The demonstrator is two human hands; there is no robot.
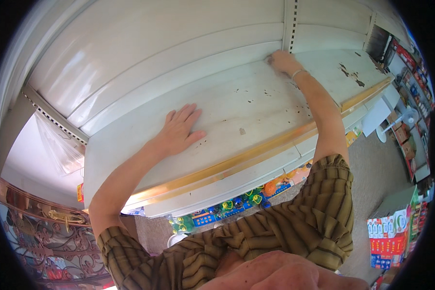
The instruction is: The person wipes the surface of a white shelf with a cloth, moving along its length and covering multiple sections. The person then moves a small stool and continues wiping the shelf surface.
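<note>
My left hand (180, 129) lies palm down on a white metal shelf (224, 101), fingers spread, holding nothing. Further back and to the right, my right hand (284, 62) is at the rear edge of the same shelf, close to the slotted upright post (293, 25). Its fingers are curled and blurred, and I cannot tell whether something is under them. Chipped paint and rust spots mark the shelf surface, mostly around my right forearm. A yellow strip (232, 156) runs along the front edge.
White back panels (174, 32) rise behind the shelf. Below its front edge stand bottles with colourful caps (226, 205). A white fan (407, 116), stocked shelves and stacked boxes (388, 232) are at the right. An ornamental metal gate (54, 239) is at the lower left.
</note>
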